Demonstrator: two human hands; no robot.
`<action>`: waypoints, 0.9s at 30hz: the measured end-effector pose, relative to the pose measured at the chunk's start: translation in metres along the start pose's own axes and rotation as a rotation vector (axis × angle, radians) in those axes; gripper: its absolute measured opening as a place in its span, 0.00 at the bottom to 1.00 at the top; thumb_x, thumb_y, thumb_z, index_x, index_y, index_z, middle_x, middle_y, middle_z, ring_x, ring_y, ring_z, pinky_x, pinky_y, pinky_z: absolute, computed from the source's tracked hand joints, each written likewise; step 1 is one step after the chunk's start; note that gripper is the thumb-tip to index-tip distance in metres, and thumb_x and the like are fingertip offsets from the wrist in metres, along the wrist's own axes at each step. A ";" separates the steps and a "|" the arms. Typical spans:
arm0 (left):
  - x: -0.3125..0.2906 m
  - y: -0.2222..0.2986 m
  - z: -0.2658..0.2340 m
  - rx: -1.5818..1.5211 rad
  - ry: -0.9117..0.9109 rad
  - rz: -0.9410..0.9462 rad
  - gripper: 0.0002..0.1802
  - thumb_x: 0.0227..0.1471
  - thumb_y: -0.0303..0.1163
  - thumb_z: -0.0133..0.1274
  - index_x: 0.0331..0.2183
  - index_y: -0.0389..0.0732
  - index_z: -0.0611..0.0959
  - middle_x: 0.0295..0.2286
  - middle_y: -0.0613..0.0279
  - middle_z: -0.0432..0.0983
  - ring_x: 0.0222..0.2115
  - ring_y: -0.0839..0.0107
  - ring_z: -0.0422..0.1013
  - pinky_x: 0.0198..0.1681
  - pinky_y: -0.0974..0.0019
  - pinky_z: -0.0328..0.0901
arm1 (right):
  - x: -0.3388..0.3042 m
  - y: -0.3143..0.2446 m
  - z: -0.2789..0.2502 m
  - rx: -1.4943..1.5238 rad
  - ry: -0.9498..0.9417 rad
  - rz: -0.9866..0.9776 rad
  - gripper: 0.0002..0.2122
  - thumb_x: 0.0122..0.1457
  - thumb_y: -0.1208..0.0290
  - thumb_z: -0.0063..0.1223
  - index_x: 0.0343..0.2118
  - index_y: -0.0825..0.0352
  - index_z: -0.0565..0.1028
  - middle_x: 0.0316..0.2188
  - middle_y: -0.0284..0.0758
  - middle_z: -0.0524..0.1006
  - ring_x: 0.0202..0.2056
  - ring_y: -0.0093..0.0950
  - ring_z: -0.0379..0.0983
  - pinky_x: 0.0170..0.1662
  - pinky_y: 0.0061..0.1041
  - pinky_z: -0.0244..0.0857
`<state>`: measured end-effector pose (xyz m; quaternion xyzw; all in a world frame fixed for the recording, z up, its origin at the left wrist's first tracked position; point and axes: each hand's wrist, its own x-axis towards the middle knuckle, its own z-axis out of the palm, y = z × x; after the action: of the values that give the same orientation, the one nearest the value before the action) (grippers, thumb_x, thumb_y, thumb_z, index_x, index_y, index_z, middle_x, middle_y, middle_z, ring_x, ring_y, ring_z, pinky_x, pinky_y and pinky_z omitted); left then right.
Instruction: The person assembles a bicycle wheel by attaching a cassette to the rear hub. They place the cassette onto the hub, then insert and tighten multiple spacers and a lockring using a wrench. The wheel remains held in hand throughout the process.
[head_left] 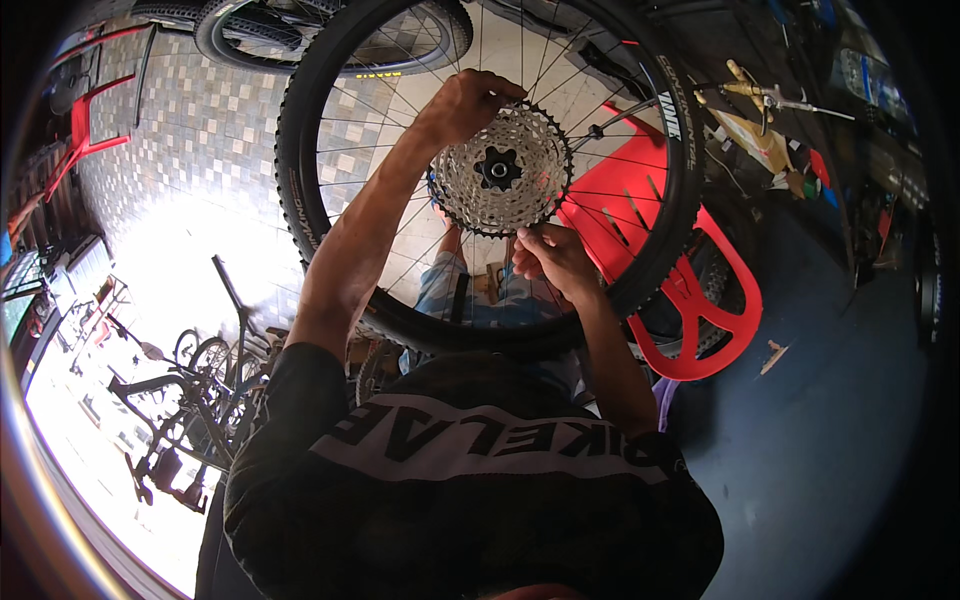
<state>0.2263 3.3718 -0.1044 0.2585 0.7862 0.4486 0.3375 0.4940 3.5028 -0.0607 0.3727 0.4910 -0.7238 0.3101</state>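
A bicycle wheel with a knobby black tire (668,270) lies in front of me, its spokes spread around a large silver cassette (532,185) at the hub. Around the cassette's upper edge curl the fingers of my left hand (470,106), closed on the sprocket rim. My right hand (556,258) pinches the black lowest edge of the same cassette between thumb and fingers. Part of each hand's fingertips is hidden. A dark spider and the axle end (499,171) show at the cassette's centre.
A red plastic chair (745,280) stands under and right of the wheel. Another wheel (425,60) lies beyond it on the tiled floor (215,110). Several bicycles (205,400) stand at the left in bright light. Tools and parts crowd the bench (765,140) at far right.
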 end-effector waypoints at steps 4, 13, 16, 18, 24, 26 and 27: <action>-0.001 0.002 0.001 0.030 -0.008 -0.040 0.15 0.59 0.22 0.54 0.45 0.42 0.90 0.40 0.50 0.86 0.41 0.59 0.83 0.47 0.60 0.76 | 0.000 -0.002 0.000 0.007 0.002 -0.007 0.17 0.70 0.57 0.56 0.34 0.69 0.79 0.27 0.32 0.81 0.25 0.22 0.80 0.26 0.21 0.73; -0.045 0.004 -0.018 0.264 0.304 0.212 0.21 0.57 0.33 0.62 0.53 0.44 0.84 0.48 0.50 0.81 0.50 0.47 0.75 0.55 0.49 0.68 | -0.015 -0.029 -0.023 -0.202 0.182 -0.086 0.18 0.70 0.54 0.56 0.28 0.64 0.75 0.20 0.29 0.78 0.21 0.17 0.76 0.22 0.19 0.66; -0.075 0.010 -0.018 0.208 0.213 0.192 0.26 0.54 0.38 0.66 0.53 0.38 0.82 0.50 0.47 0.80 0.55 0.46 0.71 0.59 0.48 0.64 | -0.016 -0.024 -0.042 -0.272 0.245 -0.183 0.16 0.67 0.55 0.61 0.32 0.65 0.78 0.22 0.30 0.79 0.22 0.18 0.74 0.26 0.22 0.68; -0.097 0.006 -0.012 0.212 0.183 0.158 0.33 0.51 0.42 0.70 0.55 0.38 0.81 0.52 0.47 0.78 0.55 0.47 0.71 0.61 0.48 0.62 | -0.012 -0.019 -0.055 -0.266 0.255 -0.292 0.15 0.66 0.57 0.63 0.33 0.66 0.78 0.24 0.32 0.80 0.24 0.20 0.75 0.29 0.24 0.68; -0.121 0.024 -0.001 0.219 0.317 0.165 0.31 0.49 0.38 0.71 0.53 0.39 0.81 0.49 0.50 0.79 0.52 0.48 0.72 0.58 0.49 0.63 | -0.048 -0.154 -0.090 -0.654 0.498 -0.719 0.11 0.67 0.61 0.62 0.38 0.65 0.80 0.23 0.24 0.76 0.25 0.12 0.68 0.29 0.20 0.65; -0.121 0.037 -0.004 0.192 0.381 0.148 0.29 0.49 0.35 0.71 0.52 0.39 0.81 0.48 0.51 0.79 0.52 0.49 0.72 0.58 0.50 0.64 | -0.066 -0.213 -0.109 -0.653 0.535 -0.748 0.14 0.66 0.56 0.61 0.39 0.65 0.80 0.26 0.33 0.81 0.28 0.21 0.77 0.34 0.25 0.71; -0.120 0.044 -0.007 0.198 0.405 0.158 0.28 0.49 0.33 0.70 0.52 0.38 0.81 0.48 0.51 0.79 0.51 0.49 0.72 0.57 0.50 0.64 | -0.077 -0.242 -0.114 -0.664 0.596 -0.781 0.15 0.66 0.56 0.61 0.38 0.65 0.80 0.25 0.32 0.81 0.28 0.19 0.76 0.33 0.26 0.70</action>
<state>0.3017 3.3032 -0.0270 0.2557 0.8553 0.4370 0.1096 0.3640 3.6958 0.0930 0.2345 0.8579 -0.4561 -0.0306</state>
